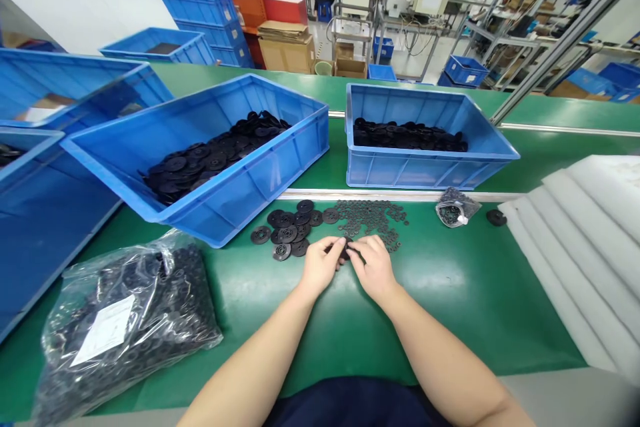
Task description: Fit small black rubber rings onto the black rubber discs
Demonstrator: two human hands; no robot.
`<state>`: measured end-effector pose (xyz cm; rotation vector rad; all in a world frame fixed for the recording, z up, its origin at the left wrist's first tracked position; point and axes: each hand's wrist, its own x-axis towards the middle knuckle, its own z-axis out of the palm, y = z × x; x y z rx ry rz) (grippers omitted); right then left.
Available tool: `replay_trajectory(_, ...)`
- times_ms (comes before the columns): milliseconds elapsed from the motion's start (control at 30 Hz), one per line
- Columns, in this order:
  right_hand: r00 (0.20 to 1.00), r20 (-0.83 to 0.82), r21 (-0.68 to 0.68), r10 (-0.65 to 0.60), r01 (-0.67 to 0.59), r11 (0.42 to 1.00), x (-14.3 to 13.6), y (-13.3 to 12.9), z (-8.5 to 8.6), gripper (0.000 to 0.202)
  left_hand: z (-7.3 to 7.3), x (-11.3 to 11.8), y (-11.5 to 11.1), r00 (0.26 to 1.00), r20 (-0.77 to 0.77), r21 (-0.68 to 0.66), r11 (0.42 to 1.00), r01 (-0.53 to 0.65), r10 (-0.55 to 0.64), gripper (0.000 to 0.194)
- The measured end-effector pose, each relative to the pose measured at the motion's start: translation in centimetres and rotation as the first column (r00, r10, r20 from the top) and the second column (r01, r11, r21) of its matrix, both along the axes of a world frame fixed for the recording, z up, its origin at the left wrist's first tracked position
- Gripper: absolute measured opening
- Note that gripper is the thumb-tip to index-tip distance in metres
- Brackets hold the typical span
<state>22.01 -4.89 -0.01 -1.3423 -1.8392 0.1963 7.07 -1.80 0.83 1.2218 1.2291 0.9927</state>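
Both my left hand [321, 263] and my right hand [371, 265] are closed on one black disc [346, 248], held between them just above the green tabletop. My fingers cover most of it. Left of my hands lies a loose pile of black plastic discs [287, 233] with cut-out centres. Many small dark rings [370, 215] are scattered on the table right beyond my fingertips. A small clear bag [455, 207] of dark parts lies farther right, with a single black disc [497, 217] beside it.
A tilted blue bin [270, 177] and a second blue bin [425, 170] hold black discs at the back. A large clear bag [165, 307] of dark parts lies at the left. White foam sheets [565, 240] are stacked on the right. More blue bins [45, 213] stand far left.
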Motion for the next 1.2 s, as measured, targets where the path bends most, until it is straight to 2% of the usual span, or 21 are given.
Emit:
replay_trajectory(67, 1.000, 0.002, -0.006, 0.012, -0.012, 1.000, -0.2, 0.0, 0.0, 0.019, -0.1, 0.4, -0.1, 0.994, 0.101, -0.062, 0.997, 0.044, -0.038, 0.035)
replay_trajectory(167, 1.000, 0.004, -0.007, 0.026, -0.026, 1.000, -0.3, 0.0, 0.0, 0.019, 0.1, 0.2, 0.1, 0.984, 0.169, -0.090, 0.993, 0.076, -0.060, 0.035)
replay_trajectory(400, 1.000, 0.012, -0.057, -0.004, 0.005, 0.998, 0.1, -0.2, 0.3, 0.020, 0.2, -0.4, 0.5, 0.980, 0.173, -0.115, 0.986, 0.118, -0.097, 0.029)
replay_trajectory(500, 0.998, 0.036, -0.084, -0.044, 0.046, 0.995, 0.9, 0.1, 0.2, 0.021, -0.3, -0.8, 0.9, 0.997, 0.071, -0.023, 0.999, 0.027, -0.026, 0.024)
replay_trajectory(600, 0.966, 0.158, -0.141, -0.203, 0.226, 0.964, 1.8, 0.7, -0.2, 0.019, -0.9, -1.5, 1.7, 0.985, -0.088, 0.146, 0.980, -0.133, 0.147, 0.019)
replay_trajectory(667, 0.927, 0.253, -0.197, -0.277, 0.330, 0.923, 2.3, 0.9, -0.4, 0.017, -1.4, -1.8, 2.3, 0.957, -0.137, 0.253, 0.943, -0.216, 0.256, 0.011)
replay_trajectory(733, 0.901, 0.320, -0.238, -0.291, 0.374, 0.896, 2.4, 1.0, -0.5, 0.015, -1.7, -1.9, 3.0, 0.926, -0.199, 0.381, 0.896, -0.227, 0.320, 0.014)
replay_trajectory(833, 0.888, 0.364, -0.260, -0.280, 0.385, 0.886, 2.1, 1.0, -0.5, 0.015, -1.8, -1.6, 3.8, 0.828, -0.447, 0.534, 0.843, -0.057, 0.339, 0.033)
replay_trajectory(933, 0.883, 0.374, -0.247, -0.284, 0.390, 0.887, 1.9, 1.1, -0.5, 0.013, -1.5, -0.9, 4.3, 0.647, -0.701, 0.475, 0.873, 0.111, 0.299, 0.041)
replay_trajectory(1033, 0.886, 0.369, -0.225, -0.280, 0.378, 0.898, 1.7, 1.3, -0.6, 0.013, -1.4, -0.2, 4.6, 0.518, -0.809, 0.401, 0.904, 0.146, 0.276, 0.049)
replay_trajectory(1100, 0.893, 0.356, -0.208, -0.275, 0.363, 0.908, 1.6, 1.4, -0.6, 0.013, -1.5, 0.0, 4.8, 0.497, -0.825, 0.383, 0.913, 0.138, 0.271, 0.046)
replay_trajectory(1200, 0.916, 0.312, -0.185, -0.253, 0.320, 0.929, 1.6, 1.2, -0.7, 0.013, -1.7, -0.2, 4.7, 0.511, -0.817, 0.379, 0.916, 0.129, 0.266, 0.038)
